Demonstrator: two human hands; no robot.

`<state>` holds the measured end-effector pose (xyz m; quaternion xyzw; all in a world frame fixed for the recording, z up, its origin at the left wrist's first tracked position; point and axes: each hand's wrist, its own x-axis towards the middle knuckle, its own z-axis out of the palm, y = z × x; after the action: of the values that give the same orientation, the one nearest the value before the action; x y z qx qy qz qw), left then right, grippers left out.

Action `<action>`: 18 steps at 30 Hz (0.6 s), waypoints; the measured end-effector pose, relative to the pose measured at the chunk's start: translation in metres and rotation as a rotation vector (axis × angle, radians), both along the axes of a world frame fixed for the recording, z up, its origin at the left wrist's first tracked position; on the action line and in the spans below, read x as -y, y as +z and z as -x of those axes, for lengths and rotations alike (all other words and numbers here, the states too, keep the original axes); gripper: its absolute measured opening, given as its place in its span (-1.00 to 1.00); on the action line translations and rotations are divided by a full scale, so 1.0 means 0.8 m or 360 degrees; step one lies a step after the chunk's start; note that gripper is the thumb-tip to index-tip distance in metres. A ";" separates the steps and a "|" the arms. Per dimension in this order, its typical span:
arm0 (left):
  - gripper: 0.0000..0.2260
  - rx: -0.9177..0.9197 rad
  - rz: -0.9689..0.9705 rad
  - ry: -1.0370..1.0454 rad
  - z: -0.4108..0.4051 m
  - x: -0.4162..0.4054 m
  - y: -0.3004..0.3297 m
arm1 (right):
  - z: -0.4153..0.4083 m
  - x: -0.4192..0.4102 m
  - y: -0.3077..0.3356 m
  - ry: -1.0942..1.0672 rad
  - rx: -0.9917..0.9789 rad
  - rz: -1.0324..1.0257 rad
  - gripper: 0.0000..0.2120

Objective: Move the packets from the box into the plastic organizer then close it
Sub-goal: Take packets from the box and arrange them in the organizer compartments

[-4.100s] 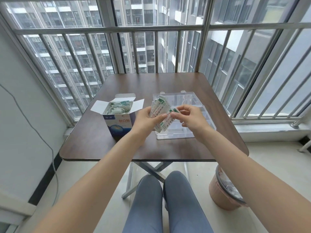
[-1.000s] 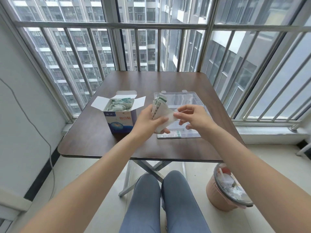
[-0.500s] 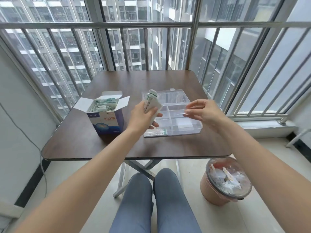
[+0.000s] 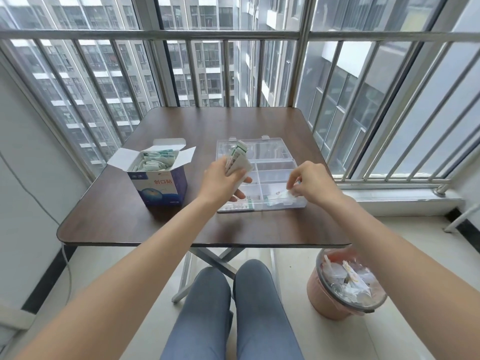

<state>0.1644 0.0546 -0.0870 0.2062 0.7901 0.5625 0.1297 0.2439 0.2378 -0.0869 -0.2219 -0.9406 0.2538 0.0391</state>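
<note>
Since half a second ago the right hand (image 4: 315, 183) has dropped from open above the plastic organizer (image 4: 272, 175), near the table's (image 4: 155, 224) right edge, to pinch a packet (image 4: 279, 197) in its front right compartment. The left hand (image 4: 223, 181) still grips a stack of packets (image 4: 237, 161), hiding the organizer's left compartments. The box (image 4: 158, 180) stands left, open.

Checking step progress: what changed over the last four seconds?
The right hand left the stack, carried one packet down right into the organizer's near right compartment, and pinches it there. The left hand still grips the stack of packets. The box stayed open and in place.
</note>
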 end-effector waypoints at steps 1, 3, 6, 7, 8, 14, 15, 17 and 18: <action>-0.90 -0.0007 0.0001 0.0001 0.000 0.000 0.001 | 0.000 0.000 -0.001 0.0015 0.0012 -0.0027 -0.83; -0.89 -0.0014 0.0007 -0.0005 -0.001 0.001 0.001 | 0.001 0.002 -0.005 0.0085 0.0048 -0.0082 -0.85; -0.86 -0.0001 0.0016 -0.0020 -0.001 0.000 0.000 | 0.005 0.010 -0.012 0.0137 0.0078 -0.0158 -0.79; -0.85 0.0007 0.0025 -0.0026 -0.002 0.000 0.000 | 0.007 0.013 -0.013 0.0115 0.0098 -0.0188 -0.78; -0.84 0.0013 0.0035 -0.0032 -0.003 -0.001 -0.001 | 0.007 0.016 -0.013 0.0088 0.0124 -0.0209 -0.77; -0.86 0.0006 0.0052 -0.0032 -0.005 -0.002 -0.004 | 0.002 0.039 -0.005 -0.0013 0.0359 -0.0255 -0.63; -0.87 0.0006 0.0052 -0.0032 -0.005 -0.002 -0.005 | 0.001 0.043 -0.004 -0.0011 0.0379 -0.0257 -0.65; -0.88 0.0005 0.0047 -0.0031 -0.006 -0.002 -0.005 | -0.001 0.049 -0.003 0.0027 0.0408 -0.0358 -0.73; -0.89 0.0004 0.0043 -0.0032 -0.007 -0.003 -0.005 | -0.003 0.050 -0.003 0.0057 0.0429 -0.0430 -0.72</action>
<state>0.1699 0.0567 -0.0911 0.2118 0.7953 0.5507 0.1391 0.2461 0.1975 -0.0890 -0.2298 -0.9667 0.0938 -0.0625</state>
